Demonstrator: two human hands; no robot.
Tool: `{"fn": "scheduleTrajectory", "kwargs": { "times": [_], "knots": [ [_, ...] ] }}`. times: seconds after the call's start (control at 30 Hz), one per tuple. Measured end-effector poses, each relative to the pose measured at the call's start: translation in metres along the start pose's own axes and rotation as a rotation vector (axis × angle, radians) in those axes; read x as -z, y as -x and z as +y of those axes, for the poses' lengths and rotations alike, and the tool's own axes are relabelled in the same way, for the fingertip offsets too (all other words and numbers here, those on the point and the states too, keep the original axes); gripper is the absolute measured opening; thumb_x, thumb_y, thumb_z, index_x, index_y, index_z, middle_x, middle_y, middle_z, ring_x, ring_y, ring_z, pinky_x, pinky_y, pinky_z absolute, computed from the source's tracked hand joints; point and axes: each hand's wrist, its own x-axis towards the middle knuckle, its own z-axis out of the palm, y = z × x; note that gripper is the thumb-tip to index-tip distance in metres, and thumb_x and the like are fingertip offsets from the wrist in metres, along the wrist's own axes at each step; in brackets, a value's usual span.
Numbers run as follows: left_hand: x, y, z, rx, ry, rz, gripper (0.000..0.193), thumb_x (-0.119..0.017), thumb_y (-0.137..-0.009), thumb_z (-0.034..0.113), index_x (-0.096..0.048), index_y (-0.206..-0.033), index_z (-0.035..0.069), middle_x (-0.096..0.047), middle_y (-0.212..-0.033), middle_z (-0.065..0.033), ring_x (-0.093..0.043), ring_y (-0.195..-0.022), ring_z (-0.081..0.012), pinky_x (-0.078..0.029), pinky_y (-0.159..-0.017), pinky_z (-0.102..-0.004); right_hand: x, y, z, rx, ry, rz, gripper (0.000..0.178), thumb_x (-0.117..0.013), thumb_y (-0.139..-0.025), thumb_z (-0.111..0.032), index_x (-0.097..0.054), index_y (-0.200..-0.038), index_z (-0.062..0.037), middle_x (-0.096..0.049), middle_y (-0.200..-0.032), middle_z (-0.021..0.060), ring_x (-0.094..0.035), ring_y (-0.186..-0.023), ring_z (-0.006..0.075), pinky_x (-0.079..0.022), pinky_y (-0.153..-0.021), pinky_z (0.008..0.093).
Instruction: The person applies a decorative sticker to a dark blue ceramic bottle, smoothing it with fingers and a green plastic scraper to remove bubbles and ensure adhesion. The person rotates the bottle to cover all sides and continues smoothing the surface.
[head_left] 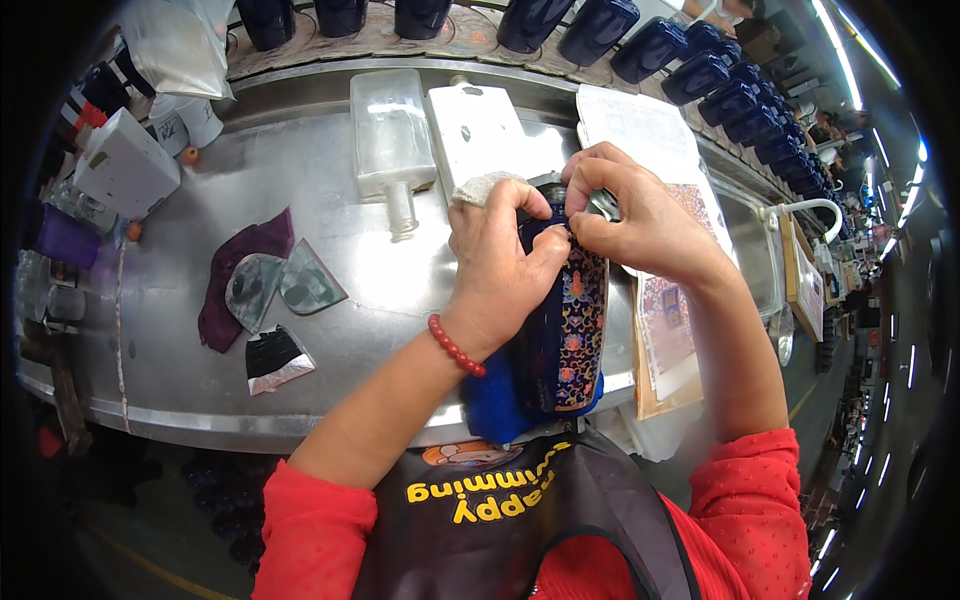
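Note:
A dark blue glass bottle with a colourful floral decal down one side lies with its neck pointing away from me. Its base rests by a bright blue cloth at the counter's near edge. My left hand, with a red bead bracelet on the wrist, pinches at the bottle's shoulder. My right hand has thumb and fingers closed at the same shoulder, close to the neck. The fingertips nearly meet and hide the decal's upper end. A greyish pad shows beside my left fingers.
Beyond my hands lie a clear bottle and a white bottle. Decal sheets are at the right. Dark cut pieces and a purple cloth lie left on the metal counter. Blue bottles stand on a conveyor behind.

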Motion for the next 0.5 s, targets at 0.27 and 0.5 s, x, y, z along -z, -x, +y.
{"fn": "scheduleTrajectory", "kwargs": {
  "times": [0.27,0.5],
  "knots": [
    [0.0,0.002,0.003,-0.051,-0.071,0.017,0.024,-0.065,-0.087,0.02,-0.057,-0.103,0.004,-0.058,-0.104,-0.0098,-0.048,-0.104,-0.0246,-0.037,-0.097,-0.0387,0.001,0.001,-0.001,0.028,0.0,0.004,0.014,-0.068,-0.077,-0.014,-0.063,-0.085,-0.0028,-0.062,-0.118,0.0143,-0.059,-0.115,0.0281,-0.042,-0.105,0.0358],
    [0.002,-0.001,-0.001,0.051,0.089,-0.005,0.023,-0.07,-0.082,0.017,-0.06,-0.1,0.008,-0.061,-0.102,-0.0111,-0.05,-0.104,-0.0338,-0.035,-0.099,-0.0463,0.0,0.014,0.008,0.118,-0.16,0.241,0.021,-0.06,-0.085,0.0,-0.067,-0.104,-0.003,-0.063,-0.126,0.0119,-0.06,-0.112,0.0207,-0.047,-0.1,0.0336]
  ]
}}
